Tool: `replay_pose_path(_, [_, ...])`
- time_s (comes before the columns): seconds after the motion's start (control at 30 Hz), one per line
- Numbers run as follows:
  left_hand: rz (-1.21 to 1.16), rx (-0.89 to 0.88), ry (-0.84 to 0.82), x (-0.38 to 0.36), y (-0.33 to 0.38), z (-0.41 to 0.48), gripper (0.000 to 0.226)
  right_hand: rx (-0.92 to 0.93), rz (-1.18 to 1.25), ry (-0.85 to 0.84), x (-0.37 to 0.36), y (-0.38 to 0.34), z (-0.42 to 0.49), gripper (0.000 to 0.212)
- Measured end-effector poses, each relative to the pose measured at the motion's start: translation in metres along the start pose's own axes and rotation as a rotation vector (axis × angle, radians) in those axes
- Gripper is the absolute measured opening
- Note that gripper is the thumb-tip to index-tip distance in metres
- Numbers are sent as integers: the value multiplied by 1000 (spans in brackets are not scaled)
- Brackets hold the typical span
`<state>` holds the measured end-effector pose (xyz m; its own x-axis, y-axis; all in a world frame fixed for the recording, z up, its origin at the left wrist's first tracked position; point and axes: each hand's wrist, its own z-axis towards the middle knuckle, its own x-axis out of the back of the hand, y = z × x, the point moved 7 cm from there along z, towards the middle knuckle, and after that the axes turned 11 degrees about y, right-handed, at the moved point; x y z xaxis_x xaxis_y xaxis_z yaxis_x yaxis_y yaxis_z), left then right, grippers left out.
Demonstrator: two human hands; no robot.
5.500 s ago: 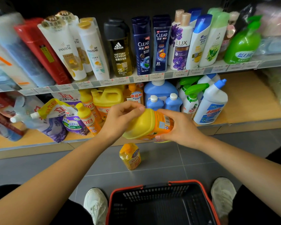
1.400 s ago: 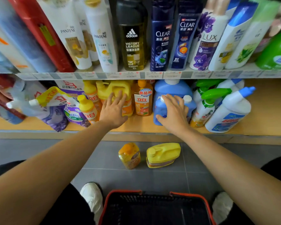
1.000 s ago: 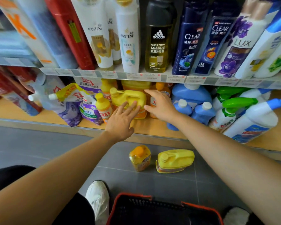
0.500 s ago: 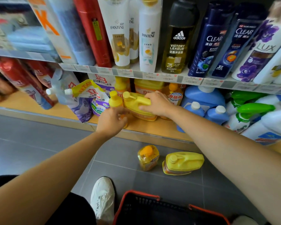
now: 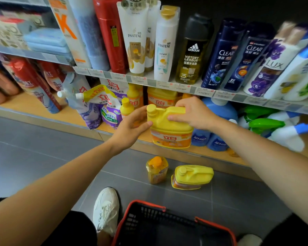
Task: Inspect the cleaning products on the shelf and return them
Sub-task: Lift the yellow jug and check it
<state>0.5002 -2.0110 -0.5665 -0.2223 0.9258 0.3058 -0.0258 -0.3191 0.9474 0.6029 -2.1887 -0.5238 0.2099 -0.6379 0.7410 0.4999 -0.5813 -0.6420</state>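
1. Yellow jug (image 5: 169, 128) at lower shelf's (image 5: 43, 110) front edge; right hand (image 5: 194, 112) fingers clamped on its handle, left hand (image 5: 130, 128) fingers curled round its neck.
2. Blue bottles (image 5: 201, 139) just right; second jug (image 5: 192, 176), orange bottle (image 5: 156, 169) on floor below.

White tube (image 5: 135, 41) reads PANTENE, dark bottle (image 5: 192, 55) adidas VICTORY LEAGUE, navy bottle (image 5: 222, 55) CLEAR, purple-flowered bottle (image 5: 270, 68) LUX.
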Motion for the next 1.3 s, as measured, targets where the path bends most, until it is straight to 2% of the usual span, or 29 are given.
replay_pose_path(0.1, [-92, -85, -30, -13, 40, -5, 42, -79, 112, 47, 34, -4, -19, 32])
replay_pose_path(0.23, [-204, -90, -170, -30, 83, -14, 41, -187, 335, 8, 60, -8, -47, 53])
replay_pose_path(0.4, [-267, 3, -522, -47, 113, -27, 43, -262, 652, -91, 69, -10, -82, 11])
replay_pose_path(0.5, [-284, -8, -675, -58, 120, -37, 41, -281, 756, -87, 69, -10, -100, 16])
replay_pose_path(0.57, [-292, -10, -644, -61, 116, -41, 43, -299, 773, -52, 68, -10, -109, 24])
replay_pose_path(0.77, [-298, -75, -270, -65, 92, -50, 39, -368, 650, 185, 64, 4, -126, 41])
replay_pose_path(0.87, [-196, -136, -178, -68, 83, -51, 45, -358, 576, 269, 59, 8, -131, 24])
replay_pose_path(1.07, [45, -311, -65, -74, 75, -56, 52, -298, 379, 342, 45, 8, -136, 38])
replay_pose_path(1.2, [150, -450, -95, -77, 80, -53, 24, -266, 315, 365, 46, 9, -140, 41])
replay_pose_path(1.3, [201, -477, -176, -81, 83, -51, 22, -235, 311, 309, 46, 9, -141, 36])
